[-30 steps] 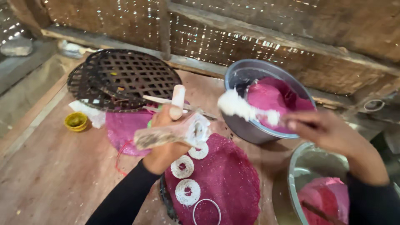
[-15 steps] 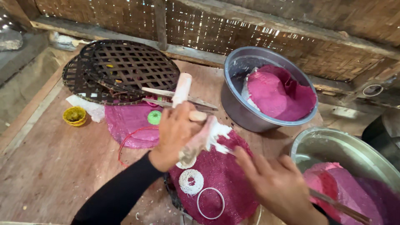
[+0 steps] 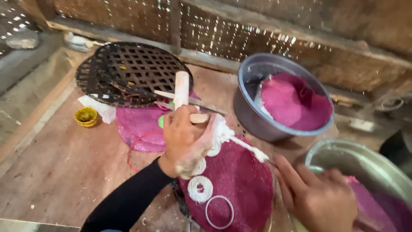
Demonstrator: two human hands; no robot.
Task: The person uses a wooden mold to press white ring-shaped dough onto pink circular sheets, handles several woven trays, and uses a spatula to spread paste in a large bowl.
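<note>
The grey bowl (image 3: 257, 116) at the back holds a pink cloth (image 3: 294, 103), and the metal basin (image 3: 356, 159) at the right edge holds more pink cloth. The left hand (image 3: 182, 135) is closed around a pale wooden stick (image 3: 182, 88) and a lump of white dough (image 3: 221, 133), above the round pink mat (image 3: 234, 184) with white rings (image 3: 200, 189) on it. The right hand (image 3: 319, 197) is open, its fingers stretched flat beside the mat, holding nothing; a small yellow cup (image 3: 86, 116) stands far left.

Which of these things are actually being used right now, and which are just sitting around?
In use:
left hand gripping a white press
white dough strand
right hand beside it
pink cloth mat with dough rings

Lying about:
black lattice trays
small yellow cup
grey bowl with pink cloth
metal basin
</note>
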